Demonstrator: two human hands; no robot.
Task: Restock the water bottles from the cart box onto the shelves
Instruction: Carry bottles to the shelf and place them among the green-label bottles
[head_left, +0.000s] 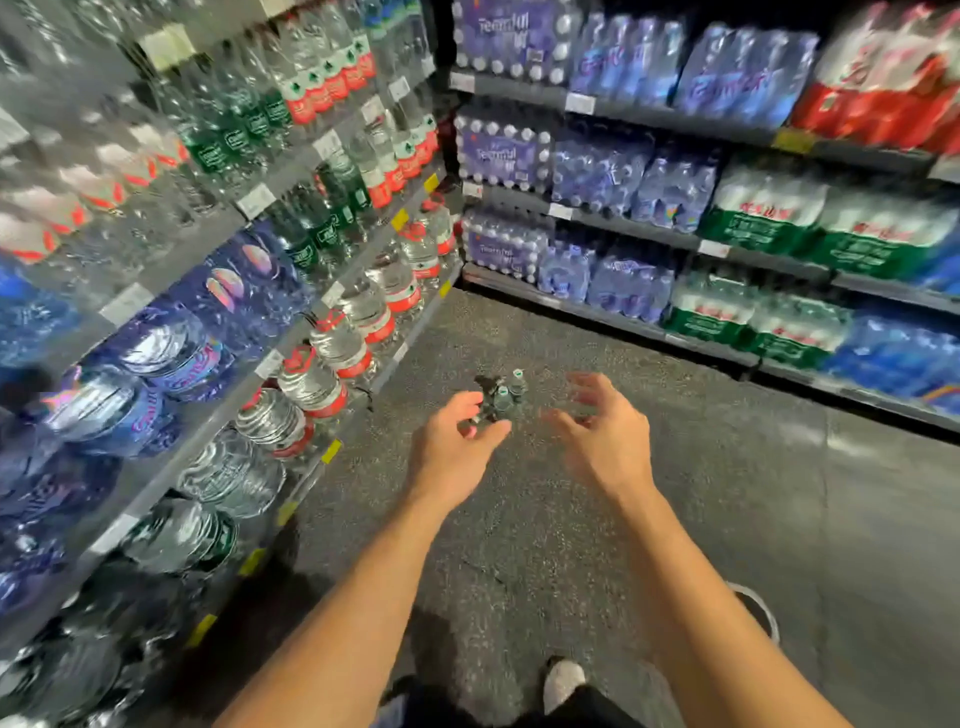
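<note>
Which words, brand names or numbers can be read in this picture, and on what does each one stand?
"Tepmul", or close to it, partly blurred: purple multipack wrap, top back shelf.
Same word, fainter: purple packs on the second shelf and third shelf.
Blue pack script: too blurred to read.
Bottle labels on the left shelves, shelf price tags: unreadable.

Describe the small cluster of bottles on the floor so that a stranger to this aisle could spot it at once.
Start at the corner where the two shelf runs meet, then look down to the speckled grey floor in front of it. The cluster of small bottles stands there, between the left hand and right hand. Unlike all other bottles, it is off the shelves.
</note>
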